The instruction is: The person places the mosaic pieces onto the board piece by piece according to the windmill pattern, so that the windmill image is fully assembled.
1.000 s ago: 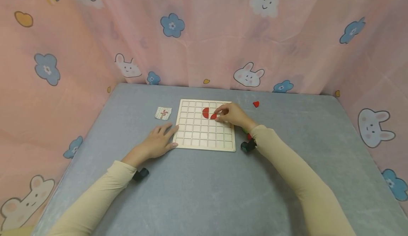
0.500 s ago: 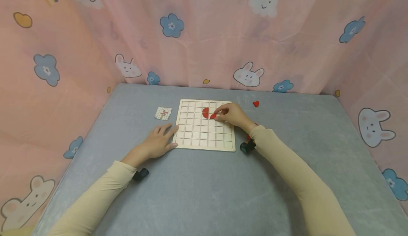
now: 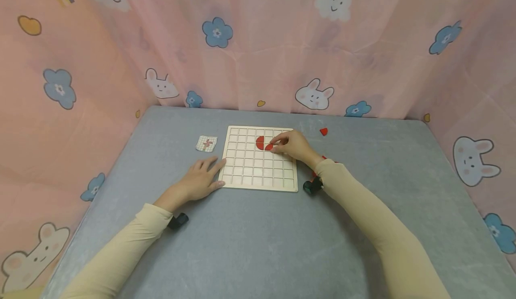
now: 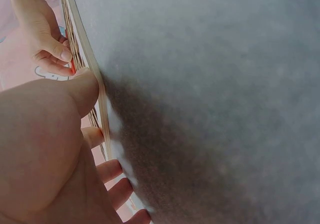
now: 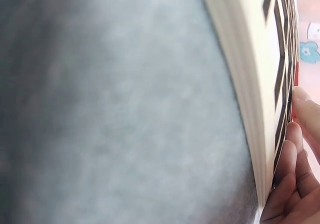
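Red piece (image 3: 268, 147) on the board (image 3: 258, 173), toward the back edge of the counter (image 3: 250, 245), lies left of the nearer right hand (image 3: 296, 145), which pinches it. Left hand (image 3: 197, 180), fingers extended, touches the board's left side.

Texts, labels, brands, numbers: none is showing legibly in any view. Printed signs: card (image 3: 200, 144), left of centre in the head view, is bearing a reddish pinwheel (image 3: 207, 144); curtain (image 3: 258, 70), across the upper frame, is carrying pictures, rabbits (image 3: 314, 96) and flowers (image 3: 217, 32) among them.
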A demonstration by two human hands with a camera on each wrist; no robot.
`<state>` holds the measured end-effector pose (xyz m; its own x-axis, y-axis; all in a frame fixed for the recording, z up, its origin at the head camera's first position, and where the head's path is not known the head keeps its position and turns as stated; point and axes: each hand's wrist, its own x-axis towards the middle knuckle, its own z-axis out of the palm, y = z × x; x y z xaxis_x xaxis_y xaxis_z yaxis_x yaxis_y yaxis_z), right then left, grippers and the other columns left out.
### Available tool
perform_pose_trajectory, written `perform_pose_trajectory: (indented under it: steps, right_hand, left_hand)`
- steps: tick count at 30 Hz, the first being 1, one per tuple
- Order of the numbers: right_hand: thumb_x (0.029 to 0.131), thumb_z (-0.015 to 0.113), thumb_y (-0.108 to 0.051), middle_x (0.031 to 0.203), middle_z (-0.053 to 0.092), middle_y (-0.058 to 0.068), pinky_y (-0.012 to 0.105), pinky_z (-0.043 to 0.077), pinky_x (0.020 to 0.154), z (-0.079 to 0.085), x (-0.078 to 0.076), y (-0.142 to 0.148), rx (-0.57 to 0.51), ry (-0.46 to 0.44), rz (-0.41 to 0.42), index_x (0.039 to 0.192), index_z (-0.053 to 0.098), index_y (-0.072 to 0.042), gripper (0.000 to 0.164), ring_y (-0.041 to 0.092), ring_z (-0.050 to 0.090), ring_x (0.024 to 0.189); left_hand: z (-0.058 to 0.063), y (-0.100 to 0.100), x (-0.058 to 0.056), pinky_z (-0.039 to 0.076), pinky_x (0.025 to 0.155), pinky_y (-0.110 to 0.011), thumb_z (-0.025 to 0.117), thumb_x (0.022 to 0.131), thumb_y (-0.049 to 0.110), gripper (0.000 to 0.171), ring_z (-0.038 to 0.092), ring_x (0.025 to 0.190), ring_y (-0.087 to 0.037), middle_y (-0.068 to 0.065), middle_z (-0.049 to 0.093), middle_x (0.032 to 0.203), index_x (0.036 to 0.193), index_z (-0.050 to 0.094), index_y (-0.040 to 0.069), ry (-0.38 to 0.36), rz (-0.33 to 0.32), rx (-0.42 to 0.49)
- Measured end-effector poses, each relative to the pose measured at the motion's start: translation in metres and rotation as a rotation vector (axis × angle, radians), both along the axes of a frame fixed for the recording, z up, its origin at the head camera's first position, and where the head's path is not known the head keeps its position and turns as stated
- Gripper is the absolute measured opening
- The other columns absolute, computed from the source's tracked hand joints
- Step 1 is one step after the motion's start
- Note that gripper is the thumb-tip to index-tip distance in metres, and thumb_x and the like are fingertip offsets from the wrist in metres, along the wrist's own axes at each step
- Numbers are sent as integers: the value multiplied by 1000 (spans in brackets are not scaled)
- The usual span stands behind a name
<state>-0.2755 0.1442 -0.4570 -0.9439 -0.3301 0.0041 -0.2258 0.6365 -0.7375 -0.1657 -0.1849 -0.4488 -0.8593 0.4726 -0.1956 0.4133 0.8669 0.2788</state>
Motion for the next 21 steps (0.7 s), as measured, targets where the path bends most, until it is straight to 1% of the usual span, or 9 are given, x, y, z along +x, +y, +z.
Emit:
perform_pose_trajectory:
  steps: [9, 14, 21]
  right_hand:
    - [91, 87, -17, 87, 68, 6, 31, 41, 72, 1, 2, -1, 13, 5, -11, 114, 83, -7, 25, 21, 54, 82]
    - [91, 86, -16, 87, 70, 7, 31, 42, 71, 0, 2, -1, -1, 10, -11, 114, 83, -6, 26, 20, 55, 81]
    - [91, 87, -17, 85, 69, 6, 29, 40, 68, 0, 3, -1, 1, 14, -8, 114, 83, -6, 26, 19, 53, 78]
  left_hand:
    - [0, 0, 0, 29, 119, -67, 54, 112, 33, 67, 34, 146, -53, -30, 28, 167, 167, 29, 4, 5, 1, 2]
    - [2, 0, 0, 29, 119, -67, 55, 112, 32, 67, 34, 146, -54, -31, 28, 166, 167, 30, 3, 9, 0, 14]
    - [2, 0, 1, 29, 120, -67, 54, 112, 33, 67, 34, 147, -53, -30, 28, 167, 167, 30, 4, 2, 0, 0]
